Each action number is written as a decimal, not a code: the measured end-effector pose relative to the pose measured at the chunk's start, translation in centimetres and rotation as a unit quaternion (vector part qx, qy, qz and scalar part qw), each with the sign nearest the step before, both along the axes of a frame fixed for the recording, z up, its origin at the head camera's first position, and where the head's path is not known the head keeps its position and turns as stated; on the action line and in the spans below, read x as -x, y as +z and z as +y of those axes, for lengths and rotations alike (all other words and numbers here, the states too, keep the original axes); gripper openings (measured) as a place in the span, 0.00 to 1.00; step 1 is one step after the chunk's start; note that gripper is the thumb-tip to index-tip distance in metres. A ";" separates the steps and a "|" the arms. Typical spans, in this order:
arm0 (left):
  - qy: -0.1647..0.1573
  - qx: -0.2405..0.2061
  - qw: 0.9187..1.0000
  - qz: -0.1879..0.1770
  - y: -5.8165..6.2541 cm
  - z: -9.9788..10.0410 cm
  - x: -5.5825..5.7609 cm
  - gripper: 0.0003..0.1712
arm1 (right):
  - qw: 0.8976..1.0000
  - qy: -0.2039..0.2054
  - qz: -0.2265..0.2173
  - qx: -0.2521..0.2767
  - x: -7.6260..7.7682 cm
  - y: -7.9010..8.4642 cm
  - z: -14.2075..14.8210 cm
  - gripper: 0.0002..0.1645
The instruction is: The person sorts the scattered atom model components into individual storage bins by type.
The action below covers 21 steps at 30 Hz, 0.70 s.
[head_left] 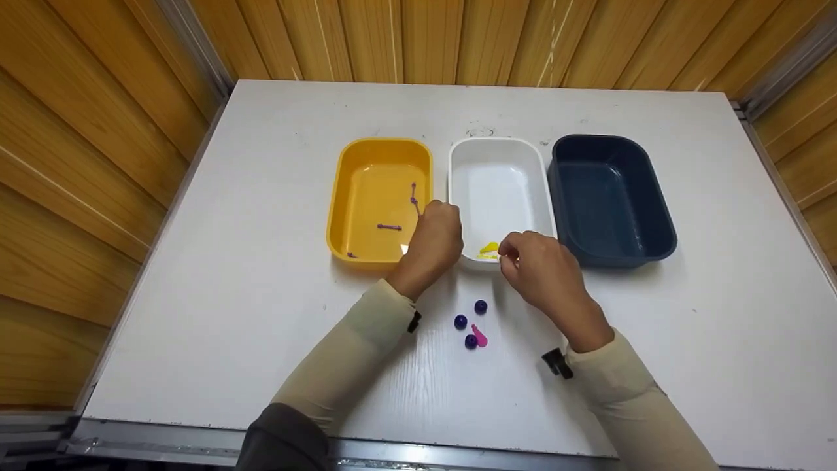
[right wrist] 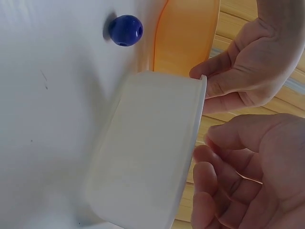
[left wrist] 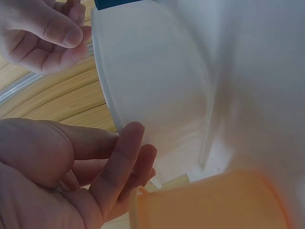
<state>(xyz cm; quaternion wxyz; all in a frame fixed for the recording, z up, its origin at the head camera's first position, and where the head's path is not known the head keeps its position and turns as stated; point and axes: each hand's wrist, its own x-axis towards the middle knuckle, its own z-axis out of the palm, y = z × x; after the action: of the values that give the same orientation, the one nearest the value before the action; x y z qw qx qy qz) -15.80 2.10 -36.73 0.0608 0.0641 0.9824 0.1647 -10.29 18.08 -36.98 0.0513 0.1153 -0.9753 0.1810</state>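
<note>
My left hand hovers by the rims between the yellow tray and the white tray, fingers loosely bent and nothing visible in them. In the left wrist view its fingertips overlap the white tray's rim. Over the near end of the white tray is my right hand, thumb and forefinger close together, with no object showing between them. Yellow small pieces lie in that tray beside its fingertips. The right wrist view shows these fingers loosely curled just outside the rim.
Purple small sticks lie in the yellow tray. A dark blue tray stands right of the white one. Several dark blue beads and a pink teardrop-shaped piece lie on the white table between my forearms. Wooden panels enclose the table.
</note>
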 end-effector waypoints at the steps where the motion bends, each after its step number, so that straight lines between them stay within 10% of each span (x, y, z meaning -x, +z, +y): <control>1: -0.001 0.001 1.000 0.002 0.0 0.0 0.0 0.14 | 1.000 0.000 0.000 0.000 -0.1 0.0 0.0 0.06; 21: -0.001 0.012 1.000 0.010 0.0 0.0 -0.1 0.14 | 0.999 0.017 -0.041 -0.008 -2.7 -2.0 -0.6 0.03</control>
<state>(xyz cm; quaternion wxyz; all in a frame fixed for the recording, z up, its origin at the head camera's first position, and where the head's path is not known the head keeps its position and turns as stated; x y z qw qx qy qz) -15.67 2.10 -36.70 0.0520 0.0665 0.9847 0.1523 -7.55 17.51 -39.00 0.0070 0.1250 -0.9759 0.1787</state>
